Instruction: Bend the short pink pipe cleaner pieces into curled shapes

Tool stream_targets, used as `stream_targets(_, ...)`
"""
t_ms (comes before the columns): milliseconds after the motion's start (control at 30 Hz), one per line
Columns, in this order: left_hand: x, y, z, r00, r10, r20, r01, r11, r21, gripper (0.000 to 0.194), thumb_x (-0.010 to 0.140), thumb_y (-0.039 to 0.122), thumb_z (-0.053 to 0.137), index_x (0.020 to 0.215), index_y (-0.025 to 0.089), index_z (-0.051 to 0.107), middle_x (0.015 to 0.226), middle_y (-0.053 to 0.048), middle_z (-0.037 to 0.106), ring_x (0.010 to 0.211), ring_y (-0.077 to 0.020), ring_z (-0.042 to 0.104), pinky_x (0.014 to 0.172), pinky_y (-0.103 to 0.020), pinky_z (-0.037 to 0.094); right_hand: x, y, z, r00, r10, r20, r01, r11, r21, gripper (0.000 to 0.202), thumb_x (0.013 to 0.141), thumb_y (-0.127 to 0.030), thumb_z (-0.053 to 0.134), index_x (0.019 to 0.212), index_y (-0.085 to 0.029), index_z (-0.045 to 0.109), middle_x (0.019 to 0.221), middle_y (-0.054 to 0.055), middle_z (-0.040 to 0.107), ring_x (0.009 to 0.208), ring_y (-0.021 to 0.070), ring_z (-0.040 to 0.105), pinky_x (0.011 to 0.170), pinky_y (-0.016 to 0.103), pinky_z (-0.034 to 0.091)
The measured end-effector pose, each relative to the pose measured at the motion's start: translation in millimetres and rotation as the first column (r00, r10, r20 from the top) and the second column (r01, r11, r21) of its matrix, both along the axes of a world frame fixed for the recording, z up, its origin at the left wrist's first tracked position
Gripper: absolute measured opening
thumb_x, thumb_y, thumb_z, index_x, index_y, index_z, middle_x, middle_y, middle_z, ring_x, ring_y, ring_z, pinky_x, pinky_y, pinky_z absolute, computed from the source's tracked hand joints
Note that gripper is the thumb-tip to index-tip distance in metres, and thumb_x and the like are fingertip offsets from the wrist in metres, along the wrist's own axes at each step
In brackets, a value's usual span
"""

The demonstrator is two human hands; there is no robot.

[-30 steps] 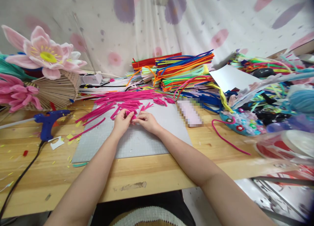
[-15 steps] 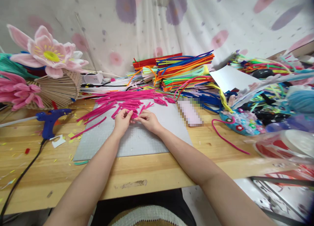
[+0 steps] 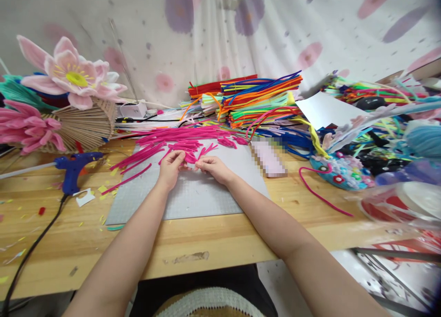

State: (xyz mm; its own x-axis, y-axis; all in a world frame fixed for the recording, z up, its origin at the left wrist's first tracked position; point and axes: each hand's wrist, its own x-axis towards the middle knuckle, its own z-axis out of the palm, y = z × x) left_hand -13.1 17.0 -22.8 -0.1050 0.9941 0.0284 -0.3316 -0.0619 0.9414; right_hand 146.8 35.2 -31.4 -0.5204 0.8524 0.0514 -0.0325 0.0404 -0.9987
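Between my hands is a small magenta pipe-cleaner petal (image 3: 190, 157), above the grey cutting mat (image 3: 203, 197). My left hand (image 3: 171, 168) is closed, thumb and fingers pinching the petal's left end. At its right end my right hand (image 3: 214, 166) pinches the tip, fingers curled. Just behind the hands lie short cut magenta pipe cleaners (image 3: 186, 145) and a long bundle of magenta pipe cleaners (image 3: 172, 134). Finished-looking magenta petals (image 3: 227, 142) rest on the mat to the right.
A blue glue gun (image 3: 74, 170) with its cord stands at left, near a pink fuzzy flower (image 3: 74, 76). Stacked colourful pipe cleaners (image 3: 262, 96) line the back. At right are a blurred-out phone-like object (image 3: 270, 158), a flower-covered blue piece (image 3: 341, 172) and a plastic-wrapped tub (image 3: 399, 204).
My right hand has shifted slightly right, away from the left, and more of the petal shows between them. The whole view has moved a little.
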Motion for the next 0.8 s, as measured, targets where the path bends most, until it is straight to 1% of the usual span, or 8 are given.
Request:
stream_targets(100, 0.4, 1.0, 0.1, 1.0, 0.003, 0.024, -0.002, 1.0, -0.027, 0.032, 0.054, 0.037, 0.077, 0.071, 0.016, 0.06, 0.055, 0.004, 0.053, 0.047, -0.0063, 0.048, 0.046, -0.02, 0.048, 0.8, 1.0, -0.8, 0.997, 0.039, -0.063, -0.043, 0.997, -0.071, 0.035, 0.067, -0.049, 0.063, 0.063, -0.015, 0.063, 0.06, -0.003, 0.05, 0.053, 0.006, 0.037, 0.053, 0.021, 0.03)
stream_targets(167, 0.4, 1.9, 0.0, 0.999, -0.002, 0.039, 0.003, 0.999, -0.04, 0.032, 0.052, 0.036, 0.078, 0.069, 0.016, 0.058, 0.053, 0.005, 0.052, 0.046, -0.0054, 0.048, 0.046, -0.019, 0.048, 0.7, 2.0, -1.7, 0.994, 0.042, -0.098, -0.054, 0.991, -0.125, 0.036, 0.065, -0.051, 0.065, 0.063, -0.015, 0.062, 0.059, -0.003, 0.049, 0.053, 0.0059, 0.037, 0.053, 0.021, 0.03)
stream_targets(300, -0.1, 2.8, 0.2, 0.999, -0.013, 0.04, 0.015, 0.999, -0.045, 0.029, 0.056, 0.032, 0.076, 0.066, 0.016, 0.055, 0.049, 0.007, 0.049, 0.044, -0.0044, 0.046, 0.047, -0.017, 0.047, 0.6, 3.1, -1.6, 0.991, 0.036, -0.127, -0.06, 0.98, -0.19, 0.038, 0.06, -0.051, 0.068, 0.061, -0.015, 0.06, 0.058, -0.003, 0.05, 0.052, 0.0057, 0.037, 0.052, 0.021, 0.03)
stream_targets(433, 0.2, 1.8, 0.9, 0.999, 0.007, 0.039, -0.005, 0.999, -0.047, 0.027, 0.058, 0.03, 0.075, 0.065, 0.016, 0.053, 0.048, 0.007, 0.048, 0.043, -0.0043, 0.045, 0.045, -0.018, 0.046, 0.4, 2.6, -0.5, 0.993, 0.047, -0.106, -0.065, 0.982, -0.176, 0.036, 0.061, -0.05, 0.068, 0.062, -0.015, 0.061, 0.058, -0.003, 0.051, 0.051, 0.0058, 0.037, 0.051, 0.022, 0.029)
stream_targets(533, 1.6, 1.0, 1.1, 0.999, 0.035, 0.034, -0.033, 0.999, -0.031, 0.027, 0.056, 0.03, 0.075, 0.063, 0.016, 0.053, 0.048, 0.007, 0.048, 0.042, -0.0044, 0.044, 0.044, -0.019, 0.046, 0.0, 2.3, -0.4, 0.994, 0.059, -0.094, -0.073, 0.986, -0.148, 0.036, 0.062, -0.05, 0.067, 0.062, -0.015, 0.061, 0.056, -0.003, 0.05, 0.051, 0.0058, 0.037, 0.051, 0.021, 0.029)
stream_targets(700, 4.3, 1.1, -0.1, 0.997, 0.075, 0.006, -0.074, 0.997, -0.026, 0.03, 0.054, 0.034, 0.076, 0.064, 0.016, 0.054, 0.048, 0.007, 0.048, 0.042, -0.0047, 0.043, 0.044, -0.02, 0.047, 0.2, 2.2, 1.3, 0.996, 0.051, -0.076, -0.06, 0.99, -0.126, 0.036, 0.063, -0.051, 0.066, 0.063, -0.015, 0.062, 0.057, -0.003, 0.051, 0.05, 0.0054, 0.037, 0.051, 0.021, 0.029)
stream_targets(800, 4.6, 1.2, -2.5, 0.998, 0.059, -0.034, -0.06, 0.998, -0.024, 0.031, 0.056, 0.038, 0.075, 0.068, 0.015, 0.058, 0.052, 0.005, 0.051, 0.044, -0.0059, 0.045, 0.043, -0.02, 0.047, -0.4, 0.9, 1.9, 0.999, 0.045, 0.0, -0.045, 0.996, -0.072, 0.038, 0.065, -0.052, 0.065, 0.065, -0.015, 0.064, 0.058, -0.003, 0.052, 0.051, 0.0054, 0.038, 0.05, 0.021, 0.03)
